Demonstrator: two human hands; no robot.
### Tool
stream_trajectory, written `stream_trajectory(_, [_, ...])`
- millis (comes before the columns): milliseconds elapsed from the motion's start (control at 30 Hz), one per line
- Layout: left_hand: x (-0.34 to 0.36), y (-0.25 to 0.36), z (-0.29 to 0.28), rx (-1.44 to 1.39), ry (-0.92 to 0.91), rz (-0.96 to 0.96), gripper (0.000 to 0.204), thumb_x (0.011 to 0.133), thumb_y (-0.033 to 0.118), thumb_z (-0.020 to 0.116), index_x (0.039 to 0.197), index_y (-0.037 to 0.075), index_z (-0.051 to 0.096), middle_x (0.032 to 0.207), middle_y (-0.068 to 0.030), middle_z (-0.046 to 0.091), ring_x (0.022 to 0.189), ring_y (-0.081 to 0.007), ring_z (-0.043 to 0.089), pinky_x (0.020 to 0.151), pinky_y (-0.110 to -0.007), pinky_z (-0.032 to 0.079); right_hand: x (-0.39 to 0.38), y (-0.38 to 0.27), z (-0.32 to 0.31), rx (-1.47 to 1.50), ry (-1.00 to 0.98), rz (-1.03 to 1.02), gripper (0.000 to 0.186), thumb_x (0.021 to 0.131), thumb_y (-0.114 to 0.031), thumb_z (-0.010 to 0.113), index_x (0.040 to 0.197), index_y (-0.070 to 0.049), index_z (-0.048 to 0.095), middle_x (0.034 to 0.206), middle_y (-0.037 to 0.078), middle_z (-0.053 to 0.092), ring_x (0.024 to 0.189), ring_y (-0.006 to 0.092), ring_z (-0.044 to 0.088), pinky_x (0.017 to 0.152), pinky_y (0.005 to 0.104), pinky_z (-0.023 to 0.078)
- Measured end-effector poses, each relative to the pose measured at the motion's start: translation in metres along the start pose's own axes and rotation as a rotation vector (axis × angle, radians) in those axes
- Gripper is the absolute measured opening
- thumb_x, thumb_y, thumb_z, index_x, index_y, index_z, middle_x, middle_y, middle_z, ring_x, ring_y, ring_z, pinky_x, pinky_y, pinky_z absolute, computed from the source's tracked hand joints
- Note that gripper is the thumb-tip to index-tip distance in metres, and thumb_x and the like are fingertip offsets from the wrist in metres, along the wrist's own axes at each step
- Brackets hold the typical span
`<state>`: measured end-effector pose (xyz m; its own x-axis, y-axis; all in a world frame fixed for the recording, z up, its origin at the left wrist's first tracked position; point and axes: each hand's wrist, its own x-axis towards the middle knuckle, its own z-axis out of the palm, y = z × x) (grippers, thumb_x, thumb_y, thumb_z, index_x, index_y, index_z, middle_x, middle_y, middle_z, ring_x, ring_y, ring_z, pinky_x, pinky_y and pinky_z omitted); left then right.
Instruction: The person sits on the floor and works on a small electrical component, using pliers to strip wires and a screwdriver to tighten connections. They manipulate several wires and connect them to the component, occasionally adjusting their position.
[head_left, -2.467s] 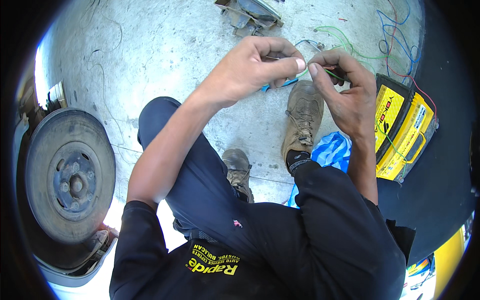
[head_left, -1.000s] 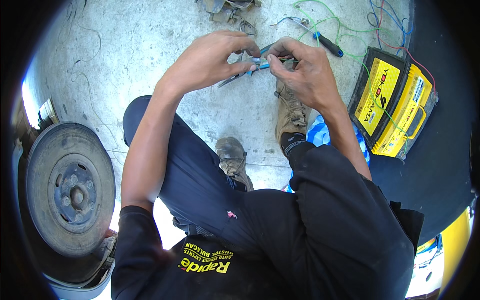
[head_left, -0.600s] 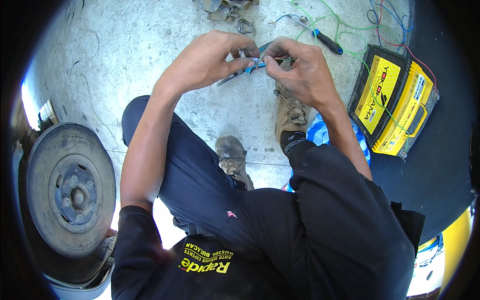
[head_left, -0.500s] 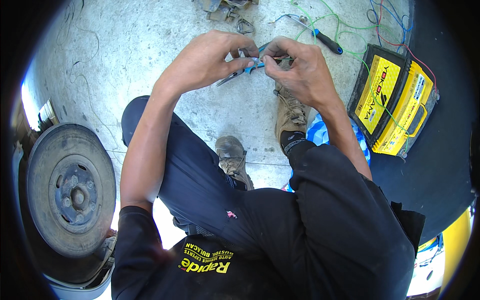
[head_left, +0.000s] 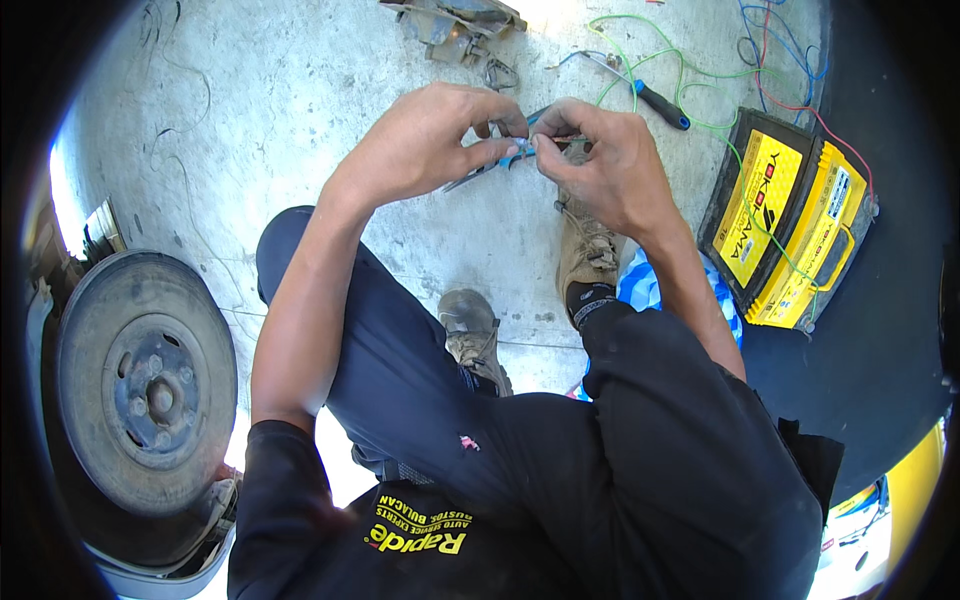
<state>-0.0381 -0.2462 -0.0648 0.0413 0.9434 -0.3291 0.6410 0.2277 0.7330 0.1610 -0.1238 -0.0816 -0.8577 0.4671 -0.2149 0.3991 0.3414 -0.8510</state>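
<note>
My left hand (head_left: 432, 142) and my right hand (head_left: 612, 165) meet over the concrete floor, fingertips almost touching. In the right hand, thumb and forefinger pinch a thin wire (head_left: 568, 139), which looks reddish. The left thumb and fingers are closed in a pinch too; something small and pale shows at their tips, too tiny to name. Beneath the hands lies a pair of blue-handled pliers (head_left: 516, 159), partly hidden by the fingers. A screwdriver (head_left: 661, 105) with a black and blue handle rests on the floor beyond my right hand.
A yellow and black car battery (head_left: 790, 222) stands at the right, with green, red and blue wires (head_left: 765, 75) trailing around it. At the left is a wheel (head_left: 150, 385). A dirty metal part (head_left: 455, 30) lies at the far side. My boots (head_left: 470, 315) are below the hands.
The whole view has shifted, so everything sits slightly lower in the picture. Both hands keep their pinch, and the fingertips stay close together.
</note>
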Motion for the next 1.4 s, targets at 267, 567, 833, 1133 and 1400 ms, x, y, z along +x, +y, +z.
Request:
stream_trajectory(267, [0.002, 0.000, 0.000, 0.032, 0.034, 0.030, 0.021, 0.093, 0.023, 0.077, 0.109, 0.010, 0.076, 0.097, -0.0118, 0.077, 0.087, -0.0278, 0.075, 0.079, -0.044, 0.059, 0.001, -0.002, -0.002, 0.027, 0.014, 0.032, 0.015, 0.087, -0.017, 0.076, 0.093, -0.004, 0.075, 0.084, 0.013, 0.078, 0.076, 0.0292, 0.077, 0.070, 0.0371, 0.060])
stream_trajectory(567, [0.002, 0.001, -0.001, 0.024, -0.018, -0.037, 0.025, 0.096, 0.027, 0.074, 0.112, 0.007, 0.074, 0.105, -0.0096, 0.078, 0.093, -0.0285, 0.073, 0.086, -0.043, 0.057, 0.001, -0.002, -0.004, 0.057, 0.035, -0.027, 0.014, 0.089, -0.014, 0.075, 0.094, -0.001, 0.074, 0.083, 0.014, 0.074, 0.074, 0.0294, 0.074, 0.068, 0.0380, 0.057])
stream_trajectory(833, [0.001, 0.000, -0.001, 0.033, -0.013, -0.035, 0.025, 0.097, 0.027, 0.074, 0.112, 0.007, 0.074, 0.105, -0.0093, 0.078, 0.094, -0.0282, 0.073, 0.086, -0.044, 0.057, 0.002, -0.002, -0.010, -0.011, -0.041, -0.032, 0.015, 0.094, -0.013, 0.075, 0.103, -0.002, 0.076, 0.093, 0.011, 0.076, 0.083, 0.0215, 0.073, 0.066, 0.0348, 0.057])
stream_trajectory(1133, [0.002, -0.002, -0.003, -0.005, -0.006, -0.021, 0.024, 0.096, 0.024, 0.075, 0.113, 0.006, 0.074, 0.107, -0.0093, 0.078, 0.093, -0.0286, 0.073, 0.087, -0.042, 0.057, 0.004, -0.004, -0.009, 0.023, 0.015, -0.020, 0.014, 0.089, -0.017, 0.076, 0.096, -0.004, 0.075, 0.087, 0.014, 0.074, 0.078, 0.0297, 0.073, 0.072, 0.0388, 0.056])
stream_trajectory(1400, [0.001, -0.001, -0.006, -0.032, 0.014, -0.026, 0.023, 0.096, 0.023, 0.075, 0.113, 0.007, 0.075, 0.106, -0.0090, 0.078, 0.091, -0.0264, 0.073, 0.084, -0.042, 0.057, 0.006, -0.002, -0.015, 0.017, 0.024, -0.051, 0.015, 0.090, -0.018, 0.076, 0.096, -0.004, 0.076, 0.087, 0.013, 0.075, 0.079, 0.0288, 0.074, 0.072, 0.0378, 0.057])
